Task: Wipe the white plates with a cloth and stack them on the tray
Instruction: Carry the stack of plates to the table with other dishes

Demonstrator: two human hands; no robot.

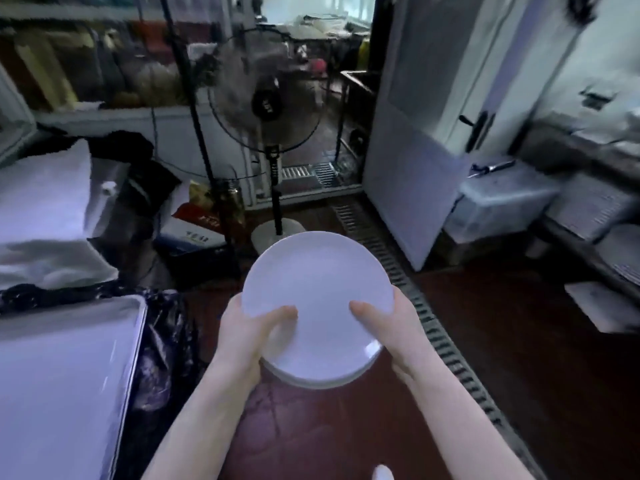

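Left hand [242,334]: grips the plates at their near-left rim, thumb lying across the top face; the fingers go under the stack and are hidden.
Right hand [391,327]: grips the near-right rim in the same way, thumb on top pointing inward, fingers out of sight beneath.
Plates [318,282]: a small stack of white plates held in the air between both hands over the floor, in front of the person. They face up and sit roughly level. Being round, they have no long axis. The rims of the lower plates show as layers along the near edge.
Floor [519,358]: dark red, below the stack.
Tray [69,375]: pale and rectangular, to the left of the hands and apart from the plates; its long side runs near to far.
Bag [162,341]: black plastic, crumpled, just beside the tray's right edge.
Drain [433,323]: a grated channel running diagonally away, right of the plates.
Pile [45,195]: white and blurred, beyond the tray; what it is cannot be told.
Door [415,133]: pale, standing open, far right.
Fan [263,102]: a pedestal fan straight ahead, beyond the plates.
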